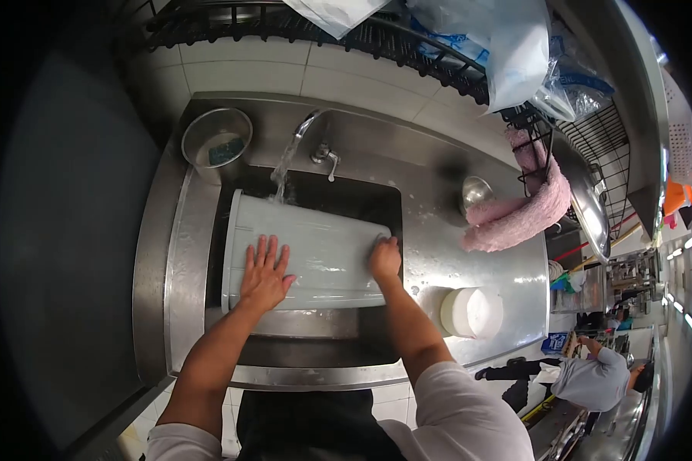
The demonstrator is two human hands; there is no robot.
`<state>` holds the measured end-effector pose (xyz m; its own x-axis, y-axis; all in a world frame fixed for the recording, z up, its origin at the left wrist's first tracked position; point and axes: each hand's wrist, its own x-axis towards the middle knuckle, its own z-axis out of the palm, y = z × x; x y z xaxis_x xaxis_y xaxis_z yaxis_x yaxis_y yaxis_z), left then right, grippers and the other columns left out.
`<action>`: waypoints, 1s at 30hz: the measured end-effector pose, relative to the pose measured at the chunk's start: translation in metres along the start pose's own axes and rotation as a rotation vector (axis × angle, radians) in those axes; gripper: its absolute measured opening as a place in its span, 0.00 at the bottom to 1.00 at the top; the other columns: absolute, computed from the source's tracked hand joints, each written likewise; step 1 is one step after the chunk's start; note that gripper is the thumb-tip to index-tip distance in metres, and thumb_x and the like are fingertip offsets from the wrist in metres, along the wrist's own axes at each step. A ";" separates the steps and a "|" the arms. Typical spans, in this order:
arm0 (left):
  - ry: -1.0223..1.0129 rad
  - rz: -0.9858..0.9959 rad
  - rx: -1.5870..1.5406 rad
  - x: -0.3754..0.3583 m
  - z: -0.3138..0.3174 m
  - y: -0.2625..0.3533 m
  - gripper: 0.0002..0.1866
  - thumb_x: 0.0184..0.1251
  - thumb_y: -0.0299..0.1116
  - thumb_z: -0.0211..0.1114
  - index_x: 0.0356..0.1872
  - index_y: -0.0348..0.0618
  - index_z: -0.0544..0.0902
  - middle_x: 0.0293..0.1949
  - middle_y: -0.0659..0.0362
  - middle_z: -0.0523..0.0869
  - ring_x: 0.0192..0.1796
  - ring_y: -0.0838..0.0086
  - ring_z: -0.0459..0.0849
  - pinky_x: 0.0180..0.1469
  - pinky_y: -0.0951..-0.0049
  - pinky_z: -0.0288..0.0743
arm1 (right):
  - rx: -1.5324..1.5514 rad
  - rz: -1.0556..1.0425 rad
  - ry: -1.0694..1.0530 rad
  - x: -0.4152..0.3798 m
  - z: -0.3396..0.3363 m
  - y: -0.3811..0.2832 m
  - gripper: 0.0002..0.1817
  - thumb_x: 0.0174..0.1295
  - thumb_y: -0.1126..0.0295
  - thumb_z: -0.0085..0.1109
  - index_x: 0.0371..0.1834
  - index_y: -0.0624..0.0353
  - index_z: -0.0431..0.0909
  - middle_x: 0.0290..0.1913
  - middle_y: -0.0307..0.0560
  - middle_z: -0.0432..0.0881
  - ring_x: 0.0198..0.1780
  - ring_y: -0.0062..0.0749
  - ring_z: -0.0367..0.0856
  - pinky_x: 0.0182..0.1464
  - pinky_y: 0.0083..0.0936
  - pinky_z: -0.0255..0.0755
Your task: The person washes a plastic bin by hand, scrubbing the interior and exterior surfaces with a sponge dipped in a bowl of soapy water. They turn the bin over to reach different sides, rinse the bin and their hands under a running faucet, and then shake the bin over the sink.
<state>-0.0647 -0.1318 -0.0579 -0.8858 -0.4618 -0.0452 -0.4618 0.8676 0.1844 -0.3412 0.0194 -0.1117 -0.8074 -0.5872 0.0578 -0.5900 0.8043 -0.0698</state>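
A large white plastic bucket [323,257] lies on its side across the steel sink [188,261], its open end to the left under the running tap [309,123]. My left hand [264,273] rests flat on the bucket's side, fingers spread. My right hand [384,257] presses on the bucket near its base end, fingers curled; whether it holds a sponge or cloth cannot be told. Water streams from the tap onto the bucket's rim.
A steel bowl [216,140] holding a sponge sits at the sink's back left corner. A white lid [470,312] lies on the wet counter to the right, a pink towel [527,211] hangs from a wire rack. Another person [596,376] bends over at far right.
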 end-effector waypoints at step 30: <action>-0.054 -0.045 0.084 -0.003 0.004 0.014 0.35 0.70 0.54 0.46 0.72 0.46 0.55 0.74 0.47 0.46 0.76 0.51 0.38 0.73 0.47 0.31 | 0.163 0.042 -0.238 -0.136 -0.024 0.015 0.11 0.57 0.77 0.49 0.43 0.68 0.73 0.42 0.60 0.72 0.42 0.53 0.79 0.42 0.39 0.78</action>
<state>-0.0689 -0.1176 -0.0593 -0.8641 -0.4924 -0.1045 -0.5016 0.8595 0.0982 -0.2399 0.1135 -0.0967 -0.7981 -0.5742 -0.1828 -0.5340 0.8144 -0.2272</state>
